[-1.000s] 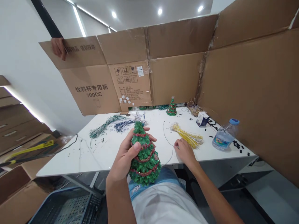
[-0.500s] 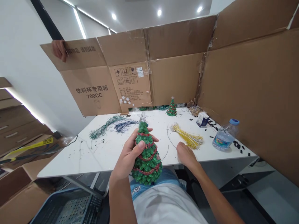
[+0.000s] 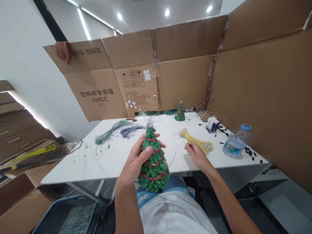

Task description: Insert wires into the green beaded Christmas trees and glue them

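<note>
Beyond held tree [image 3: 156, 164], yellow wires [image 3: 201, 142], cardboard [image 3: 184, 84]

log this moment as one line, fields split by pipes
left hand: holds green tree | right hand: pinches thin wire near yellow bundle | table: small tree at back, bottle at right

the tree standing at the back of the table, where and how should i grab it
Probably around the middle of the standing tree, coming from the near side. It stands upright and cone-shaped; its star on top looks too slight to grip, and the cardboard rises behind it.
</note>
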Demonstrator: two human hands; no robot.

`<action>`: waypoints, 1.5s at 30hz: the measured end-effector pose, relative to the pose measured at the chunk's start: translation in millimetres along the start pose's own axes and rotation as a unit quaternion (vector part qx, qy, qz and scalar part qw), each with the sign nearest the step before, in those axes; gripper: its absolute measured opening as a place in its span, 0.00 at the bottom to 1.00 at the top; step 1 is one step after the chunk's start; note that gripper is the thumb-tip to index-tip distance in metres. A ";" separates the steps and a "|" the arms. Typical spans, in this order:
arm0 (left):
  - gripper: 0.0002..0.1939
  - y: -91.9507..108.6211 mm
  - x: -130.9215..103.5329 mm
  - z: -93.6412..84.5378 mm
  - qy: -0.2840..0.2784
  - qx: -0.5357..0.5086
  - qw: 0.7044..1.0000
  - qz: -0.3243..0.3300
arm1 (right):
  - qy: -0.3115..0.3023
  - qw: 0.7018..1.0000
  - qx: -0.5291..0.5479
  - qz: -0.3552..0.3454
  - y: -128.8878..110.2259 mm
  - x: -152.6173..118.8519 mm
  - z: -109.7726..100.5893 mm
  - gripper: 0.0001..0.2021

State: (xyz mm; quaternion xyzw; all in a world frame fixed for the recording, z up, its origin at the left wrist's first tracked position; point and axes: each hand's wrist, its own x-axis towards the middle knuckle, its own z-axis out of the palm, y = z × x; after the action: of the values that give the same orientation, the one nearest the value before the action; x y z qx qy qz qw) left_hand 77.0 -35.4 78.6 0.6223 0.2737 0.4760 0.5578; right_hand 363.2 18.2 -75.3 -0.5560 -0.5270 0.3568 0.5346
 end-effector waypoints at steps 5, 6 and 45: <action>0.25 -2.9 3.6 2.1 -0.009 0.015 1.000 -0.020 | -0.032 0.972 0.233 0.009 -33.1 -11.9 -2.1 0.25; 0.25 -3.6 4.7 3.6 -0.015 0.017 0.999 -0.029 | -0.035 0.962 0.270 0.012 -40.3 -14.7 -2.3 0.24; 0.18 -19.4 23.9 48.7 -0.185 0.056 0.979 -0.070 | 0.166 0.920 0.101 -0.341 -110.1 -85.1 -22.5 0.12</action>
State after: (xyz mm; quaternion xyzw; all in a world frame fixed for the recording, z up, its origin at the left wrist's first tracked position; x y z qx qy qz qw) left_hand 133.9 -31.2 70.6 0.7089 0.2350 0.2967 0.5952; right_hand 346.2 -83.0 21.2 -0.3373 -0.5494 0.1065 0.7570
